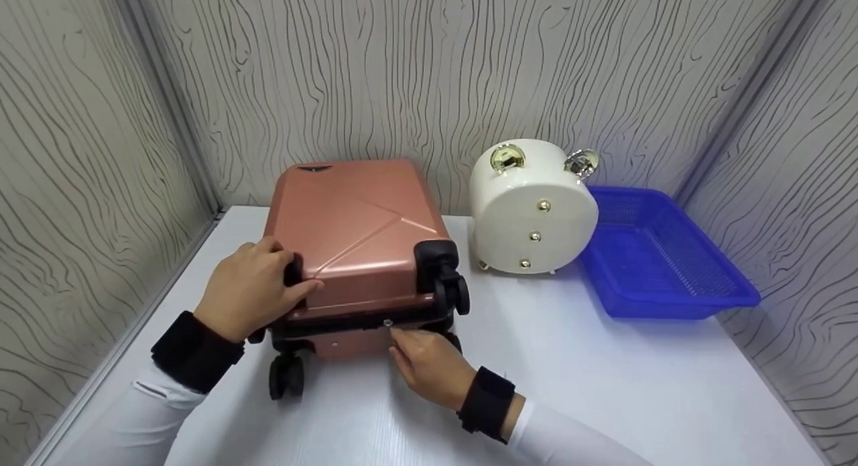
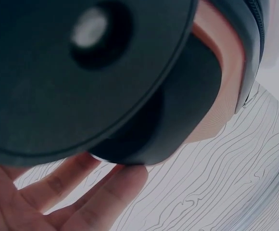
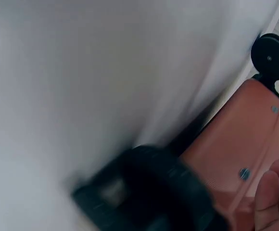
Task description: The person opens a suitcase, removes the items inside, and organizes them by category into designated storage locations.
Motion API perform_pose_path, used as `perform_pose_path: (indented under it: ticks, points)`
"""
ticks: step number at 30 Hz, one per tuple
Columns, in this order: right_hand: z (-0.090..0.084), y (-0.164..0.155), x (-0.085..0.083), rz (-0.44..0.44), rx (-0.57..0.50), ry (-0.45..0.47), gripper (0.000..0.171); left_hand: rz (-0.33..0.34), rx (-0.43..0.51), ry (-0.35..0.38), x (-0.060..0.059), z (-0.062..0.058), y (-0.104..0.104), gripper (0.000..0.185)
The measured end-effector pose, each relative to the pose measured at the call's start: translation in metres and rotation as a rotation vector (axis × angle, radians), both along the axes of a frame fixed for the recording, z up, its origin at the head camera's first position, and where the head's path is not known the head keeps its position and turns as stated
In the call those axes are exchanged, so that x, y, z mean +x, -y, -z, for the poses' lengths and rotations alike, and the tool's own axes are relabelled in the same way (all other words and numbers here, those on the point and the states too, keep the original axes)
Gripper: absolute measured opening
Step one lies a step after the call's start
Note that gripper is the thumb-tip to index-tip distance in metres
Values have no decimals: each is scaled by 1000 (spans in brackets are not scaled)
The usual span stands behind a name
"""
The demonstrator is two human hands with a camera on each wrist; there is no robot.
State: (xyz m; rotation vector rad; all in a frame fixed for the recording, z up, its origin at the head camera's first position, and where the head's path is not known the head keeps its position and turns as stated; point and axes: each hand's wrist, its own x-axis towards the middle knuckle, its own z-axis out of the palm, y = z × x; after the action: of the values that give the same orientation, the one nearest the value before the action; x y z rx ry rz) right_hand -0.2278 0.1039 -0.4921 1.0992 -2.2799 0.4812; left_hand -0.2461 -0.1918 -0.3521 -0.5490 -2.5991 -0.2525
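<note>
On the worktop [image 1: 570,399], head view: pink suitcase [image 1: 362,211] lies wheel end toward the person, hands apart, left hand [image 1: 248,288] gripping its near left corner, right hand [image 1: 432,367] pinching the zip pull [image 1: 388,324]. Left wrist view has fingers [image 2: 122,183] against the black corner [image 2: 195,91] behind a wheel [image 2: 38,110]; if that hold slips, a tug could skid the suitcase. Right wrist view hides the pinch, fingertips [image 3: 268,190] near the shell [image 3: 226,149]; pulling at an angle might jam the zip pull.
</note>
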Motion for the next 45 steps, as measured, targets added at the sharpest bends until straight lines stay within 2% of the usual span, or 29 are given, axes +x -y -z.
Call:
perform_pose_path:
  ticks: [4,11,15,19,24,26,29,32,34,37,40,43,45]
  points:
    - [-6,22,1,-14,73,-32,29,-4,4,-5,0,1,0,48]
    - [-14,58,3,-18,145,-21,10,-6,29,-28,2,3,-1,47]
    - [-17,73,3,-17,191,-29,14,-3,50,-47,3,6,-2,47]
    - [-18,80,3,-5,214,-18,23,-6,64,-67,5,10,-4,48]
    - [-22,73,5,8,210,27,18,-15,75,-107,8,21,-10,55]
    - [-24,67,7,1,199,38,24,-11,69,-165,9,28,-12,57]
    - [-30,57,10,-16,152,31,35,32,50,-333,13,39,-15,57]
    - [-38,46,14,-29,62,-18,38,125,58,-554,22,48,-19,45]
    - [-44,39,15,-40,-9,-74,36,206,78,-672,29,53,-25,37]
    - [-55,30,13,-44,-100,-182,36,296,91,-756,38,62,-33,44]
    - [-69,20,8,-23,-167,-263,36,303,70,-724,43,76,-38,54]
    - [-85,10,3,74,-192,-281,36,218,57,-614,46,94,-39,61]
    - [-94,3,0,169,-187,-239,37,137,31,-528,47,105,-38,59]
